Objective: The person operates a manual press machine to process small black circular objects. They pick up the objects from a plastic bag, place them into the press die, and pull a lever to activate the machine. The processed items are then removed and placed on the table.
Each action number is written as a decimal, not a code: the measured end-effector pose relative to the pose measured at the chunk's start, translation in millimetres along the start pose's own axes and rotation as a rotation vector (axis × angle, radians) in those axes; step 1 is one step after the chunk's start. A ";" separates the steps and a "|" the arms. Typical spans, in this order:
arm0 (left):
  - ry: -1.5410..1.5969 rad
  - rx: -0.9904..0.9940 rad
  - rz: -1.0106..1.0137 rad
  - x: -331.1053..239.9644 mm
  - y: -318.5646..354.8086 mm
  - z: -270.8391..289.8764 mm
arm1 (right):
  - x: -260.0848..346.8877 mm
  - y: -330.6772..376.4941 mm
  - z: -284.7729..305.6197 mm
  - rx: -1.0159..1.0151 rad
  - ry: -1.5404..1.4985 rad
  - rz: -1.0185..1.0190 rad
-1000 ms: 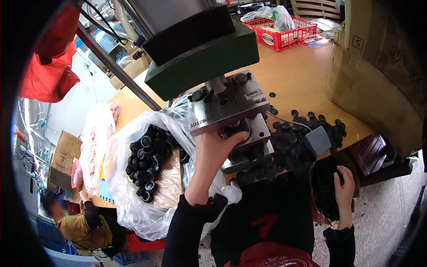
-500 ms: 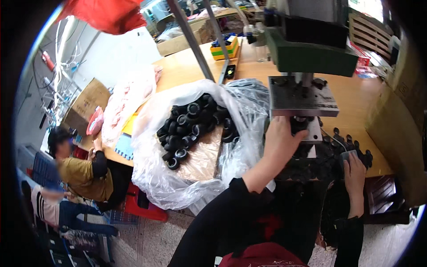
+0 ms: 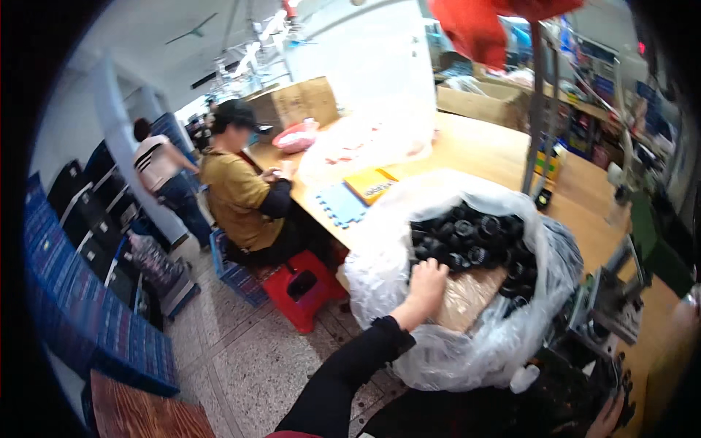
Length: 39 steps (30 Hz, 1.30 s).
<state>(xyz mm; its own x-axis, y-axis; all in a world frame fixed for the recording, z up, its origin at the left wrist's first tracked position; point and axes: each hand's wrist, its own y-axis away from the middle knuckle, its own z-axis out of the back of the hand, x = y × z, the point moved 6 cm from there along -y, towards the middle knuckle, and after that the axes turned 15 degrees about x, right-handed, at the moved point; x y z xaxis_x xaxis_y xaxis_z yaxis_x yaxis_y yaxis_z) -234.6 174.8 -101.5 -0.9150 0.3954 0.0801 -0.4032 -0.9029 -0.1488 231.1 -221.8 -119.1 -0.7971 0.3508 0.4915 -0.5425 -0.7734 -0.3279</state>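
A clear plastic bag [image 3: 372, 285] stands beside the table with its mouth spread wide. Inside lie many round black ribbed caps [image 3: 478, 255] and a flat brown piece wrapped in film [image 3: 471, 296]. My left hand [image 3: 429, 288] reaches in over the bag's left side, fingers apart and bent down at the edge of the cap pile; the fingertips are partly hidden. At the lower right, my right hand [image 3: 607, 417] lies with fingers stretched beside scattered small black pieces [image 3: 626, 387]. Right of the bag stands a press with metal plates [image 3: 617, 303] and a green body [image 3: 661, 244].
A person in a mustard top [image 3: 237, 190] sits at the table's left side, near a red stool [image 3: 303, 292]. Another person [image 3: 164, 164] stands behind. A blue foam mat [image 3: 339, 204] and a yellow packet [image 3: 371, 184] lie on the table [image 3: 475, 146]. Stacked blue crates [image 3: 95, 314] line the left.
The view has swung left. My left hand has left the press and moved into the bag at the caps. My right hand stays by the scattered black pieces, now at the picture's lower edge.
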 end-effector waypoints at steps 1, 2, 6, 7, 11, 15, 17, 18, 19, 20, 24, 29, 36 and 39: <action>-0.022 -0.098 -0.001 -0.6 2.0 -2.9 | 70.0 0.3 18.3 -0.059 0.018 0.143; -0.014 -0.138 -0.005 -2.0 0.3 -5.0 | 107.5 -7.9 25.2 -0.061 0.006 0.213; 0.335 -0.272 -0.050 -12.5 11.0 25.8 | 208.6 -33.1 36.5 0.006 0.036 0.113; 0.509 -0.322 -0.083 -18.7 15.0 35.9 | 218.8 -38.5 33.8 0.043 0.058 0.004; 1.628 0.246 -0.200 -59.8 27.0 57.2 | 220.7 -79.9 -0.3 0.014 -0.077 0.185; 2.123 0.582 -0.231 -101.5 44.5 63.0 | 203.2 -92.6 -15.0 -0.078 -0.156 0.118; 2.153 0.625 -0.301 -113.1 53.5 74.5 | 206.6 -95.5 -14.6 -0.058 -0.193 0.102; 2.084 0.600 -0.376 -116.3 58.7 83.9 | 210.2 -94.3 -12.7 -0.055 -0.143 0.064; 2.010 0.571 -0.444 -118.9 64.0 93.8 | 216.6 -91.4 -11.1 -0.048 -0.098 0.028; 1.982 0.604 -0.453 -124.8 64.4 100.0 | 218.3 -88.0 -10.0 -0.044 -0.051 -0.012; 1.833 0.588 -0.602 -155.7 60.1 115.5 | 139.1 -107.8 -37.3 0.102 -0.287 -0.108; 1.777 0.576 -0.446 -132.4 69.9 102.5 | 196.8 -105.3 -41.7 -0.031 -0.448 0.171; 1.848 0.613 -0.418 -147.3 75.3 114.5 | 197.8 -105.3 -12.9 -0.038 -0.222 0.202; 1.856 0.605 -0.394 -140.2 76.9 104.5 | 188.9 -105.8 -21.9 0.066 -0.267 0.114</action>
<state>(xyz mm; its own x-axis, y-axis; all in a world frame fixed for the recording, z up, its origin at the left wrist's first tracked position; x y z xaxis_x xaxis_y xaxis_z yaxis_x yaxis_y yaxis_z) -135.9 32.4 -21.1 0.1542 -0.1498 -0.9766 -0.8583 -0.5100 -0.0573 132.1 -62.1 -9.2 -0.7492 0.1156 0.6522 -0.4282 -0.8358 -0.3438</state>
